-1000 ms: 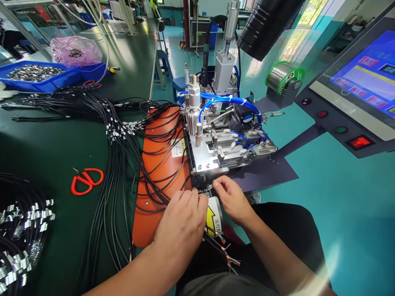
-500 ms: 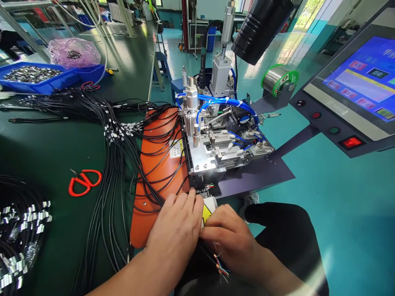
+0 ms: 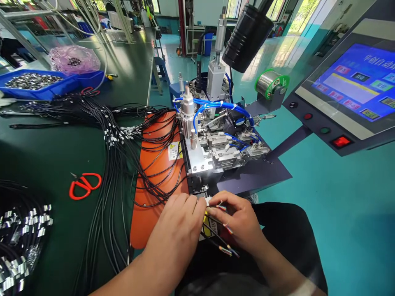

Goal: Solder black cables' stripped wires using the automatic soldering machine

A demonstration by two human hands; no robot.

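My left hand (image 3: 182, 218) is closed round black cables at the front corner of the orange plate (image 3: 148, 224). Several cable ends with bared coloured wires (image 3: 226, 248) hang out below its fingers. Beside it, my right hand (image 3: 236, 216) pinches one black cable near its coloured wire tips (image 3: 221, 207), thumb and index finger together. Both hands are just in front of the metal machine (image 3: 200, 160) with blue air tubes. More black cables (image 3: 154, 181) run over the orange plate from the left.
Red scissors (image 3: 84, 185) lie on the green table (image 3: 61, 156). Cable bundles with metal ends (image 3: 27, 222) are at the left, a blue tray (image 3: 40, 88) of small metal parts behind. A solder reel (image 3: 271, 84), a black cylinder (image 3: 247, 39) and a screen (image 3: 358, 82) stand at the right.
My right hand has moved up and its pinch now shows a cable's wire tips. The cable ends below have spread into view. The whole view has shifted slightly.
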